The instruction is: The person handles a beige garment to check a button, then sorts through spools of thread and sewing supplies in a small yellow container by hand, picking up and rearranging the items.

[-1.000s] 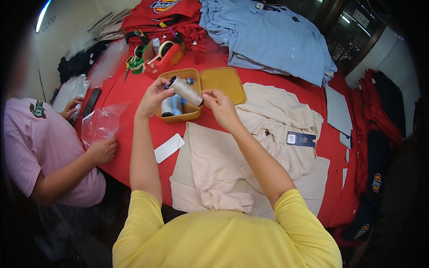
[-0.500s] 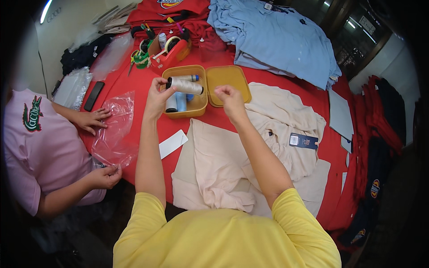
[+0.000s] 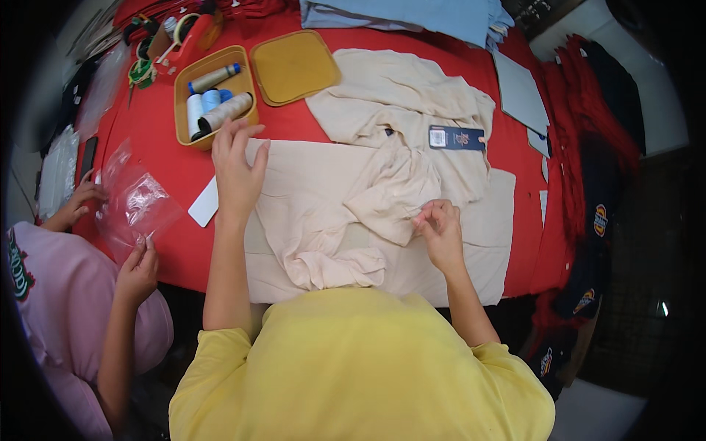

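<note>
My left hand [image 3: 240,163] is open, fingers apart and holding nothing, just below the front rim of a yellow plastic box [image 3: 254,114]. Inside the box, a cream thread spool [image 3: 228,112] lies tilted near my fingertips, beside a white spool [image 3: 195,116], a pale blue spool [image 3: 211,98] and a beige spool with blue ends [image 3: 213,78]. My right hand [image 3: 443,234] is closed in a pinch over a crumpled cream garment [image 3: 397,187]. Whatever sits between those fingertips is too small to make out. A dark blue hang tag [image 3: 457,138] lies on the garment.
The box's yellow lid [image 3: 296,67] lies beside it. A white card [image 3: 204,203] is partly behind my left forearm. At left, another person's hand [image 3: 140,268] holds a clear plastic bag [image 3: 140,202]. A red tape dispenser [image 3: 184,45] and folded blue clothes [image 3: 412,18] stand at the far side.
The cream spool has gone from my left hand into the box, and that hand has opened and drawn back. My right hand has moved nearer and rightward over the garment, still pinched. The view has shifted.
</note>
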Motion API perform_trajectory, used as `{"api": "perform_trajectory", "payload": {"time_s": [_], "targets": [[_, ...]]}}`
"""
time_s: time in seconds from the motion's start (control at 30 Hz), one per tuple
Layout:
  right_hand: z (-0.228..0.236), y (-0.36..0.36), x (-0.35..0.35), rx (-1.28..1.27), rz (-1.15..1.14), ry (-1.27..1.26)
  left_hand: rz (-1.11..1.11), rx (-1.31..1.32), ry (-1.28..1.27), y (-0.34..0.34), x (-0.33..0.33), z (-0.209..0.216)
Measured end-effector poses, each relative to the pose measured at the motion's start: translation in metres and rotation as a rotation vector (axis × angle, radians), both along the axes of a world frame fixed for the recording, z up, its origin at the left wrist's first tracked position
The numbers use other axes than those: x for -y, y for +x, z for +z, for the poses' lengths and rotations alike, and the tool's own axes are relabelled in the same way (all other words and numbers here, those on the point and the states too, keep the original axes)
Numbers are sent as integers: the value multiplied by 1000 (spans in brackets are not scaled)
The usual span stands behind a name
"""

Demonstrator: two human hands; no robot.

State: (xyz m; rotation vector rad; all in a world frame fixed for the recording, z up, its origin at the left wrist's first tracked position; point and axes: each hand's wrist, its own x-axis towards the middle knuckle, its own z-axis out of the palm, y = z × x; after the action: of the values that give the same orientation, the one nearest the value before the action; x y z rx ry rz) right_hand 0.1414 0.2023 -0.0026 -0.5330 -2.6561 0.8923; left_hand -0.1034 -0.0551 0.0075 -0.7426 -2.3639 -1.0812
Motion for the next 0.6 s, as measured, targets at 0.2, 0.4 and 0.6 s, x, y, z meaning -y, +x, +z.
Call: {"api": "perform_trajectory", "payload": {"time_s": [0.2,0.4,0.6], "targets": [[-32,28,16,-205,-202,-199,-401,848,90,76,-31,1],[-11,29,42,-421,-158,-860,-734,1886,585,164,-91,-10],[-15,47,43,-722,-222,-1452,-597,1934,999,179,-123,-27]]}}
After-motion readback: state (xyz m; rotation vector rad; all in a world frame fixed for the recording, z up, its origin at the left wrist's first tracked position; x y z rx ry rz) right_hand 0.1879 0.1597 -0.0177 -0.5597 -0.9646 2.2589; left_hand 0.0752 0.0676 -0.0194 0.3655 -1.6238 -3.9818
